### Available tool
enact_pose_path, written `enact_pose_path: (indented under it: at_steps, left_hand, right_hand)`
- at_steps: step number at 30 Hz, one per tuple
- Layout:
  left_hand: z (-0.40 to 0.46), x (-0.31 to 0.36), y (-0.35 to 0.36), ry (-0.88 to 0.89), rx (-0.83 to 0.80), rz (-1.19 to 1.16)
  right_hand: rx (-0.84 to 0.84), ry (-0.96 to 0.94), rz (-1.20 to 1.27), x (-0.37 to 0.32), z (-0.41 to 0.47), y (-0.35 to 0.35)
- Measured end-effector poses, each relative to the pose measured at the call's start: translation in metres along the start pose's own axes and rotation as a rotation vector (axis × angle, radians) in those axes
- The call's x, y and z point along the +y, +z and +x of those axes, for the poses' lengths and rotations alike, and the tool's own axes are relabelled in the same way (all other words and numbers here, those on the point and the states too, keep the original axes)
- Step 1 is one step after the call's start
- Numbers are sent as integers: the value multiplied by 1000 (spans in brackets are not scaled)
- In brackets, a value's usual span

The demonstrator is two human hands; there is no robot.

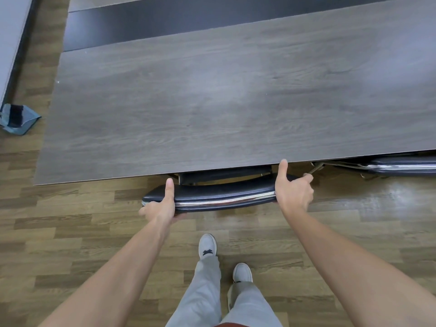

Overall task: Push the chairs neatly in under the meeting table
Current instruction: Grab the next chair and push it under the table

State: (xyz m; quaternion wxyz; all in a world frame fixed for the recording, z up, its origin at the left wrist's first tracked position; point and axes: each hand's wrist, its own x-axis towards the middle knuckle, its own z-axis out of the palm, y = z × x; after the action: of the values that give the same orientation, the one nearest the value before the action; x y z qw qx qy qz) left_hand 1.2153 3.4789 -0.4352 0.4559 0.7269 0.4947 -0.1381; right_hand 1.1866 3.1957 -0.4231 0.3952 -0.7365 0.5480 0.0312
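At nine o'clock a blue-grey cloth (17,119) lies on the wood floor (82,232), well clear of my path. The meeting table (212,102) fills everything from ten round to two, its near edge running just above my hands.

My left hand (162,204) grips the left end of the black chair (212,194) by its backrest top, thumb laid over the upper edge, fingers curled beneath. The backrest stands at twelve o'clock from my feet, just beside the table edge, with the seat already under the top. My right hand (295,187) holds the right end, thumb up along the padding and almost touching the table edge, fingers wrapped round the corner.

At two o'clock the second chair (396,165) sits tucked in, its backrest against the edge.

I judge the push nearly finished. The risk is my right thumb: if I drive further without shifting it, it gets pinched between backrest and table. If I push unevenly with one hand, the chair would twist and end crooked, or swing toward its neighbour's frame.
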Motion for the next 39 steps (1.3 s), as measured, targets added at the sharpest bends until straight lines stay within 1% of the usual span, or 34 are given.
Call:
enact_pose_path:
  at_steps: [6,9,14,21,26,30,34,37,39]
  left_hand:
    - [5,8,4,30,57,54]
    - [9,9,8,22,60,57]
    - [7,16,12,17,26,78]
    - [5,32,11,-34,11,40]
    - [12,36,11,1,27,60]
    - [11,40,11,3,25,18]
    - [2,46,8,-7,-13,-27]
    - [1,45,5,12,-48,10]
    - [4,44,2,-10,-58,40]
  right_hand:
    - [20,-19,-23,-9,6,5]
    - [34,-12,-25,-12,9,7]
    - [44,-14,-32,-18,15,8]
    - [44,-19,-30,-26,25,14]
    - [45,-11,-5,-24,25,19]
    - [30,4,8,-24,24,21]
    - [26,7,9,-23,25,24]
    - [9,-6,-31,-21,26,22]
    - [-25,5,-60,-18,23,20]
